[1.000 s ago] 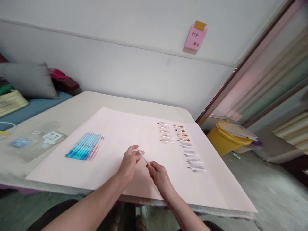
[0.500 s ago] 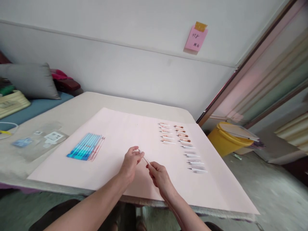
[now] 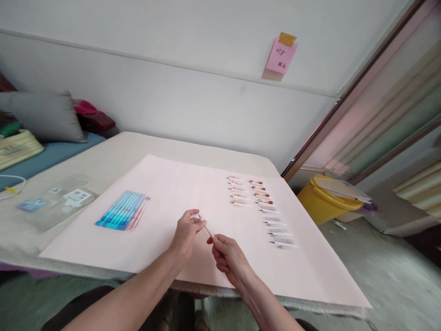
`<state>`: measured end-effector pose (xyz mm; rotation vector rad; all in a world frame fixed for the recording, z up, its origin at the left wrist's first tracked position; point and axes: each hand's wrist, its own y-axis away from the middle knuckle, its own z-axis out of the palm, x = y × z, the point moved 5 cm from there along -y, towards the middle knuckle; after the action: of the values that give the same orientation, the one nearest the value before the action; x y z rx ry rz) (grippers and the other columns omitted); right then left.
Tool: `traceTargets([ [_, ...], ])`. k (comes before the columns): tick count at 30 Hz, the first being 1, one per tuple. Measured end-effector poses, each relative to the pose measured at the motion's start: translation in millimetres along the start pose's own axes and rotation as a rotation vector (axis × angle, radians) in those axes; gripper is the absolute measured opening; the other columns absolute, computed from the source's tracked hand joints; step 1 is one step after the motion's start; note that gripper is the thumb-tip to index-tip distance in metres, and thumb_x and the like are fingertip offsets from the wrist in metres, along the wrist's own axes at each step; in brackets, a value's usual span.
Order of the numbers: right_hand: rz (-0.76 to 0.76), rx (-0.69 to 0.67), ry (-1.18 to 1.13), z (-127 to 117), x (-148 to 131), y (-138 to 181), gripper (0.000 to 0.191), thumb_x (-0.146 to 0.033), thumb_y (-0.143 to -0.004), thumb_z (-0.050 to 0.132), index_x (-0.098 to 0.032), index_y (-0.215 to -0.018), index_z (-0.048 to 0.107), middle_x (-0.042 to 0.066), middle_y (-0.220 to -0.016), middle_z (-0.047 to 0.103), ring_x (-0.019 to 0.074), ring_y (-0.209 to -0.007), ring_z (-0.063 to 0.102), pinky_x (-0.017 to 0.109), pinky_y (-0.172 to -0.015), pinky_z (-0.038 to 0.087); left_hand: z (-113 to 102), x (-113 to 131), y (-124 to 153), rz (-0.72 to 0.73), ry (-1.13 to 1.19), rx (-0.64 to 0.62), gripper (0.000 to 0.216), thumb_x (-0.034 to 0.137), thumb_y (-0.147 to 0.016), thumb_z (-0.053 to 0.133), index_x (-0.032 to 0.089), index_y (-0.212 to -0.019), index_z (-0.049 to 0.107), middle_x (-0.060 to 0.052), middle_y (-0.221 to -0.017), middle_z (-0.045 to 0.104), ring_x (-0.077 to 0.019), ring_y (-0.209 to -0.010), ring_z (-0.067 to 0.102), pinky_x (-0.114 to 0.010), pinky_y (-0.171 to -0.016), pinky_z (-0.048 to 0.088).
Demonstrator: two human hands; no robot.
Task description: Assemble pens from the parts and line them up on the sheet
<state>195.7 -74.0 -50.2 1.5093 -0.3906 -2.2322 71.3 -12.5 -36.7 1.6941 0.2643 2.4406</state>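
Observation:
Both hands hold one thin, pale pen [image 3: 206,227] above a pink paper sheet [image 3: 172,193]. My left hand [image 3: 186,233] pinches its far end between thumb and fingers. My right hand [image 3: 228,255] is closed round its near end. To the left on the sheet lies a tight row of several blue pens [image 3: 121,210]. At the right of the sheet, small pen parts [image 3: 262,207] lie lined up in two columns.
The sheet covers a beige table [image 3: 113,151] with clear packets and labels [image 3: 55,202] at its left. A yellow bucket [image 3: 325,200] stands on the floor at the right. A grey cushion [image 3: 44,115] lies at the far left. A pink note [image 3: 279,55] hangs on the wall.
My right hand has slid a little nearer along the pen and closed tighter. The left hand keeps its pinch. The view has barely shifted.

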Motion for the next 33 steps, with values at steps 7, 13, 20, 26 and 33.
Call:
traceTargets([
  [7,0.087,-0.096,-0.16,2.7,2.1,1.3,0.025,-0.037,-0.075,0.064,-0.016,-0.082,0.054,-0.009,-0.05,0.04,0.0005,-0.036,0.013,0.018,-0.036,0.003,-0.5,-0.1,-1.8,0.013,-0.015,-0.004,0.045,0.023,-0.062,0.072,0.016,-0.103,0.056,0.003,-0.065,0.053,-0.0133,-0.071,0.055,-0.032,-0.078,0.04],
  [13,0.06,-0.067,-0.158,1.2,3.9,-1.2,0.027,-0.039,-0.074,0.064,-0.016,-0.082,0.054,-0.008,-0.05,0.043,0.0009,-0.035,0.015,0.018,-0.036,0.003,3.8,-2.4,4.8,-0.058,0.012,0.021,0.039,0.026,-0.062,0.072,0.015,-0.096,0.058,-0.001,-0.072,0.06,-0.0136,-0.072,0.056,-0.03,-0.075,0.041],
  [20,0.018,-0.055,-0.163,-0.4,3.6,-3.3,0.028,-0.043,-0.077,0.062,-0.018,-0.085,0.053,-0.006,-0.054,0.049,0.0016,-0.035,0.022,0.017,-0.037,0.009,19.2,-10.5,18.0,-0.124,-0.034,-0.144,0.018,0.027,-0.064,0.067,0.013,-0.074,0.061,-0.004,-0.067,0.063,-0.014,-0.063,0.057,-0.031,-0.071,0.042],
  [26,0.065,-0.013,-0.128,-1.4,7.5,-2.8,0.034,-0.047,-0.081,0.055,-0.015,-0.09,0.057,0.0,-0.064,0.058,0.0049,-0.042,0.041,0.017,-0.039,0.026,15.5,-11.2,14.7,-0.121,-0.013,-0.113,0.021,0.03,-0.062,0.069,0.015,-0.073,0.06,-0.003,-0.063,0.061,-0.013,-0.056,0.055,-0.03,-0.065,0.042],
  [33,0.014,0.089,-0.031,-10.4,7.4,-5.5,0.043,-0.055,-0.08,0.052,-0.013,-0.089,0.057,0.005,-0.072,0.06,0.0079,-0.046,0.05,0.019,-0.042,0.033,2.6,-7.2,1.6,-0.076,-0.012,0.012,0.02,0.028,-0.061,0.07,0.015,-0.073,0.059,-0.001,-0.07,0.06,-0.0114,-0.065,0.055,-0.027,-0.068,0.042],
])
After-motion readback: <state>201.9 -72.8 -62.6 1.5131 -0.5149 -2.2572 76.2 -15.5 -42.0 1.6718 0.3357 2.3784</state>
